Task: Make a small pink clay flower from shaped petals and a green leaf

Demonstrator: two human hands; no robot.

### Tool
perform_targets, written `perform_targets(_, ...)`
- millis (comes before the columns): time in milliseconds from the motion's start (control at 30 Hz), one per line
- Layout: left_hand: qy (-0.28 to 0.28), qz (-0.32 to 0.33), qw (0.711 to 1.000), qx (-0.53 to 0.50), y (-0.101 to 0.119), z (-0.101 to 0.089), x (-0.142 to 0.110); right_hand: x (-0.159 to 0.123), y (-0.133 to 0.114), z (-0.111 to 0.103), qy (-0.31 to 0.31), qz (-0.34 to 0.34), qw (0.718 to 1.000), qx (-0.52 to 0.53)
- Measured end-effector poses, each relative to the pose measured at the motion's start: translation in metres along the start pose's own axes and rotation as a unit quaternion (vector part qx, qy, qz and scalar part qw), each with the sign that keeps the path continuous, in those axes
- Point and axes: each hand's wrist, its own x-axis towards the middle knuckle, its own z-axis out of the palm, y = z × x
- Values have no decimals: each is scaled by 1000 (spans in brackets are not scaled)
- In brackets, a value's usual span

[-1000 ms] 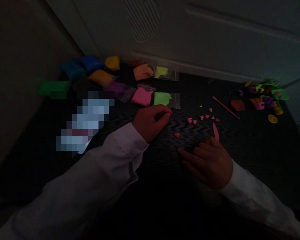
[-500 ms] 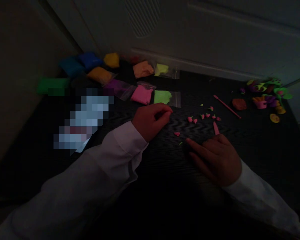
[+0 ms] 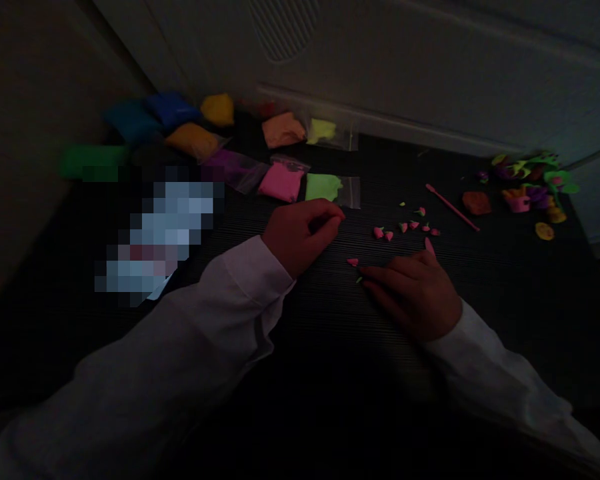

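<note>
My left hand (image 3: 303, 235) is above the dark table, thumb and forefinger pinched together; a reddish spot shows at the tips, too dim to name. My right hand (image 3: 414, 293) reaches in low from the right, thumb and forefinger slightly apart around the near end of a tiny green clay sliver (image 3: 359, 280) on the table. Just beyond lies a small pink clay piece (image 3: 353, 262). A pink clay knife (image 3: 430, 247) lies partly hidden behind my right hand's knuckles. Several tiny pink clay pieces with green tops (image 3: 379, 233) are scattered farther back.
Bags of coloured clay stand at the back left, among them a pink bag (image 3: 281, 181) and a light green bag (image 3: 323, 188). A pixelated bright screen (image 3: 165, 230) lies left. A pink stick tool (image 3: 453, 208), a brown clay lump (image 3: 477, 203) and clay figures (image 3: 517, 200) sit right.
My right hand first drew back to the right, uncovering the green sliver, then came left again with its fingertips beside it. My left hand keeps its pinch. The whole view has shifted slightly.
</note>
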Motion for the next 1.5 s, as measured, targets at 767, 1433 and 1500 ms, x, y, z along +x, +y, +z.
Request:
perform_targets(767, 2, 0, 1000, 4, 0, 0, 0, -7, -7, -6, 2, -18, 1000, 12)
perform_targets(1433, -3, -1, 1000, 11, 0, -1, 0, -12, -13, -4, -35, -50, 998, -24)
perform_targets(1500, -2, 2, 1000, 9, 0, -1, 0, -12, -13, -4, -30, -32, 999, -31)
